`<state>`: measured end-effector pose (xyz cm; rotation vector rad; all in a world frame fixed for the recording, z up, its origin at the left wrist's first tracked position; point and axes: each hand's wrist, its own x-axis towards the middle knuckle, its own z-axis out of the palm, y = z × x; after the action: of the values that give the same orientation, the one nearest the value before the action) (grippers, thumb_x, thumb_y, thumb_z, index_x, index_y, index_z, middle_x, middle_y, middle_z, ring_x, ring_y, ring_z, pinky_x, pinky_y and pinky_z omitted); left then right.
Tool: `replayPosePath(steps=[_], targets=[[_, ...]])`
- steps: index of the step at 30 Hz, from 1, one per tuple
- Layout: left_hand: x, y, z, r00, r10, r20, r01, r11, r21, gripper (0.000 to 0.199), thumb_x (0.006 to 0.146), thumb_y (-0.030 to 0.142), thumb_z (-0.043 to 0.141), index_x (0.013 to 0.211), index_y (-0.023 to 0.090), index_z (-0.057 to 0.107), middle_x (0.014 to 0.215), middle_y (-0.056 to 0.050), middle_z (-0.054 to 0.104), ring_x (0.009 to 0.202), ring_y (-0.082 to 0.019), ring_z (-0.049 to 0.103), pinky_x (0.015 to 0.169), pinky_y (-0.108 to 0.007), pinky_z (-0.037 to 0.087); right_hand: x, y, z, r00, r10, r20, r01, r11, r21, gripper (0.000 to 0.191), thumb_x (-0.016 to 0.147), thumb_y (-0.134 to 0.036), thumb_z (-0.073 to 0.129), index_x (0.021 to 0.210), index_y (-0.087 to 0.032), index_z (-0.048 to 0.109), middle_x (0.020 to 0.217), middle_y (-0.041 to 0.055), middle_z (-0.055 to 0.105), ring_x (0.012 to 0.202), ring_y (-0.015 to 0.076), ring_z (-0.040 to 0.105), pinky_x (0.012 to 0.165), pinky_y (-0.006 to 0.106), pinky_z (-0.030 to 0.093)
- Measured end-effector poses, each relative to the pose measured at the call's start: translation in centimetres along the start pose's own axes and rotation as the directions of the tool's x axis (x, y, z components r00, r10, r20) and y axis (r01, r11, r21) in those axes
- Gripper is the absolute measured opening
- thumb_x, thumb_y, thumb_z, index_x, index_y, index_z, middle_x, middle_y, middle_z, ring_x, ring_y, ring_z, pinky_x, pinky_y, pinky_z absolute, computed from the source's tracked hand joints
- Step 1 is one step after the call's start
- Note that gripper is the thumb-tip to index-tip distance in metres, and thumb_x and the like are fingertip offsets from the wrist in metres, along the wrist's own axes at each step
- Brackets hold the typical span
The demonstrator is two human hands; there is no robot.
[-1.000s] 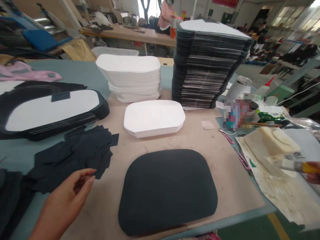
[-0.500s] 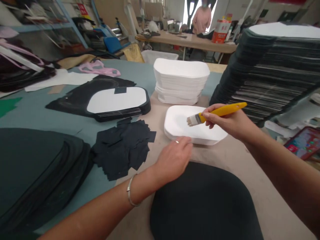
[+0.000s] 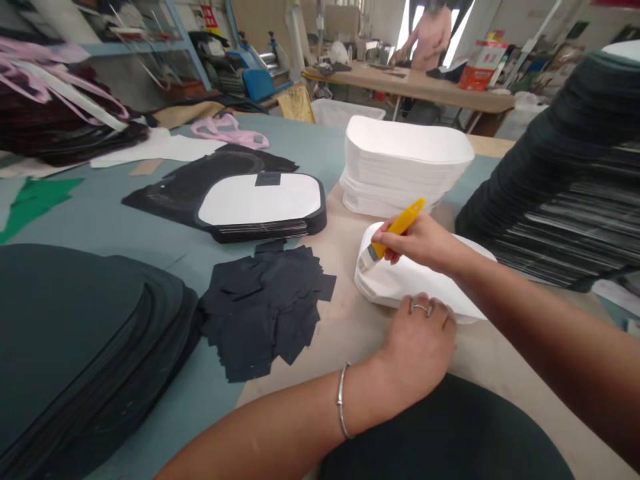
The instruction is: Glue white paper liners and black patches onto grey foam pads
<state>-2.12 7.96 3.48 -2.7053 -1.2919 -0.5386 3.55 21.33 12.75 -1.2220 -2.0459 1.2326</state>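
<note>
My right hand (image 3: pixel 417 241) grips a yellow-handled brush (image 3: pixel 400 227), its bristles on the left end of a low stack of white rounded pieces (image 3: pixel 385 283). At the near edge of that stack rests my left hand (image 3: pixel 420 343), fingers bent over the edge; what they hold, if anything, is hidden. A large black rounded piece (image 3: pixel 450 440) lies below my left hand. Behind the low stack stands a taller white stack (image 3: pixel 405 157). Small black squares (image 3: pixel 270 307) are piled to the left.
A black stack topped by a white piece (image 3: pixel 260 200) sits left of centre. Large black sheets (image 3: pixel 75 333) are heaped at the left edge, and a tall black stack (image 3: pixel 560 167) leans at the right. Farther back, a person (image 3: pixel 431 37) is near another table (image 3: pixel 410 83).
The brush has moved to the left end of the low white stack and tilted more upright. My left hand has shifted right along its near edge. The view has turned left.
</note>
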Motion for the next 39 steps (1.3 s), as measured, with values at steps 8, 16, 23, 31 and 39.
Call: replayPosePath(steps=[8, 16, 23, 31, 39], targets=[[0.1, 0.0, 0.1, 1.0, -0.009, 0.007, 0.008, 1.0, 0.025, 0.039, 0.103, 0.027, 0.045, 0.134, 0.009, 0.06, 0.131, -0.015, 0.059, 0.121, -0.03, 0.055, 0.1, -0.045, 0.048, 7.1, 2.0, -3.2, 0.931, 0.104, -0.349, -0.074, 0.992, 0.1, 0.012, 0.08, -0.014, 0.074, 0.075, -0.014, 0.063, 0.057, 0.0014, 0.062, 0.049, 0.0126, 0.059, 0.049, 0.025, 0.053], [0.4, 0.0, 0.2, 1.0, -0.002, -0.004, 0.002, 0.999, 0.048, 0.036, 0.101, 0.024, 0.05, 0.13, 0.01, 0.063, 0.127, -0.014, 0.06, 0.115, -0.031, 0.058, 0.094, -0.045, 0.051, 6.0, 1.3, -6.9, 0.997, -0.074, -0.011, 0.074, 0.997, -0.011, 0.018, 0.074, -0.025, 0.083, 0.087, -0.015, 0.076, 0.077, 0.0039, 0.072, 0.065, 0.0121, 0.062, 0.053, 0.021, 0.05], [0.9, -0.4, 0.0, 1.0, 0.005, 0.031, -0.006, 1.0, 0.023, 0.029, 0.099, 0.025, 0.053, 0.122, 0.014, 0.067, 0.124, -0.013, 0.063, 0.112, -0.03, 0.059, 0.088, -0.044, 0.054, 5.0, 4.5, -10.7, 0.999, -0.023, -0.039, 0.02, 0.998, -0.06, 0.014, 0.073, -0.021, 0.083, 0.084, -0.015, 0.078, 0.078, 0.0037, 0.072, 0.064, 0.0111, 0.059, 0.054, 0.021, 0.049], [1.5, -0.6, 0.0, 0.999, 0.002, 0.054, -0.003, 1.0, 0.021, 0.03, 0.1, 0.032, 0.056, 0.123, 0.015, 0.066, 0.125, -0.014, 0.063, 0.113, -0.031, 0.06, 0.083, -0.046, 0.055, -2.1, 7.3, -15.7, 0.969, 0.099, -0.227, -0.172, 0.929, -0.329, 0.017, 0.087, -0.024, 0.069, 0.094, -0.01, 0.075, 0.078, 0.0038, 0.072, 0.066, 0.011, 0.058, 0.059, 0.021, 0.045], [2.1, -0.5, -1.4, 0.987, 0.009, 0.163, -0.011, 1.0, 0.012, 0.024, 0.1, 0.028, 0.053, 0.116, 0.018, 0.067, 0.119, -0.012, 0.064, 0.111, -0.033, 0.061, 0.08, -0.048, 0.056, -9.3, 7.8, -15.5, 0.876, 0.081, -0.475, -0.373, 0.736, -0.564, 0.014, 0.086, -0.02, 0.062, 0.074, -0.016, 0.067, 0.063, 0.0034, 0.064, 0.06, 0.0139, 0.052, 0.06, 0.027, 0.033]])
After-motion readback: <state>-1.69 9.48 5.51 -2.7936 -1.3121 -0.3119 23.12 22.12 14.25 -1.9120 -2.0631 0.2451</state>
